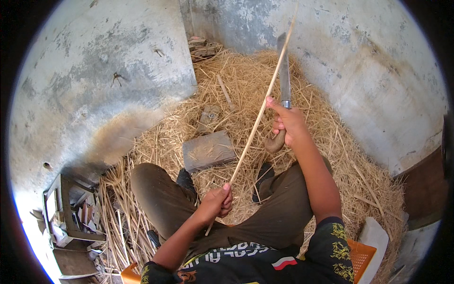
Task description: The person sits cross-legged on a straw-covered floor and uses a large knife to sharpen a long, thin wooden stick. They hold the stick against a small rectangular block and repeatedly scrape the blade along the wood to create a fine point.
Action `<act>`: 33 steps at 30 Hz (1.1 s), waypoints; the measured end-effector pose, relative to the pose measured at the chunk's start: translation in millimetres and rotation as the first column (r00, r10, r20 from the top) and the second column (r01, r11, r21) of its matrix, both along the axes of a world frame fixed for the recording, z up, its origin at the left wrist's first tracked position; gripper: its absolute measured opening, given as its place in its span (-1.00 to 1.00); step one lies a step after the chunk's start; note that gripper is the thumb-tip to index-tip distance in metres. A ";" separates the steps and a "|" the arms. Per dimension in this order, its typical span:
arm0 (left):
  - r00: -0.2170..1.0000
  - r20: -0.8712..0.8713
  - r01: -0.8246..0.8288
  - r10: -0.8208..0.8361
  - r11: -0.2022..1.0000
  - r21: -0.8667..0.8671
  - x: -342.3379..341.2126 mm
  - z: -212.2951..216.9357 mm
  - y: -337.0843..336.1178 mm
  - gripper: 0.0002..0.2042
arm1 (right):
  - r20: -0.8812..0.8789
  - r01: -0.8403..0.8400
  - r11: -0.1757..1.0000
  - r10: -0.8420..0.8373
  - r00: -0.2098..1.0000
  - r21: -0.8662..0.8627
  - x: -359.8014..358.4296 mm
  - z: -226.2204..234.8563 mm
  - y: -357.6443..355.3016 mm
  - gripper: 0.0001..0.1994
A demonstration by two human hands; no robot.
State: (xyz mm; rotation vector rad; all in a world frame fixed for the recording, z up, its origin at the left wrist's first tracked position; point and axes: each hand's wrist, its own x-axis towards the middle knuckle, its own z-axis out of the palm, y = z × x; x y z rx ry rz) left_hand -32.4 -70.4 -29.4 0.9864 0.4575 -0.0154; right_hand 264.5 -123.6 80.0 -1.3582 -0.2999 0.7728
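White block lettering [231,254] runs in bent, foreshortened lines across the front of the person's black T-shirt [241,270]. Beside it sits a small red-and-white flag emblem [284,262], and lower on the shirt's left side an orange-brown printed emblem [187,276].

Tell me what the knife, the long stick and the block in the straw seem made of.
Knife blade: metal, probably steel; grey with a slight sheen.
Knife handle: likely wood; brown, curved, matte.
Long stick: bamboo or wood; pale, slender, smooth-looking.
Block: wood or stone; grey-brown, dull, flat-faced, so I can't tell which.
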 end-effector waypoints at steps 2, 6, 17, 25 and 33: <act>1.000 0.014 -0.010 0.010 1.000 -0.008 0.1 -2.6 -0.1 -0.51 | -0.019 -0.047 0.999 0.048 0.999 0.026 -3.9 0.0 0.1 -0.68; 0.999 -0.001 -0.054 0.054 0.999 0.006 0.7 -7.5 -1.5 -0.51 | -0.090 -0.068 0.994 0.075 0.993 0.081 -19.5 -8.1 7.9 -0.73; 0.988 0.042 -0.147 0.149 0.988 -0.043 2.8 -9.7 6.0 -0.50 | -0.127 -0.130 0.970 0.158 0.979 0.204 -22.2 -14.2 7.7 -0.85; 0.948 0.129 -0.284 0.291 0.956 -0.071 0.5 -1.8 20.8 -0.51 | -0.138 -0.327 0.931 0.350 0.927 0.165 -28.1 -13.6 3.8 -0.86; 0.861 0.174 -0.445 0.478 0.874 -0.197 -6.0 7.8 33.3 -0.53 | 0.047 -0.623 0.766 0.637 0.770 -0.159 -71.5 -23.4 4.7 -0.94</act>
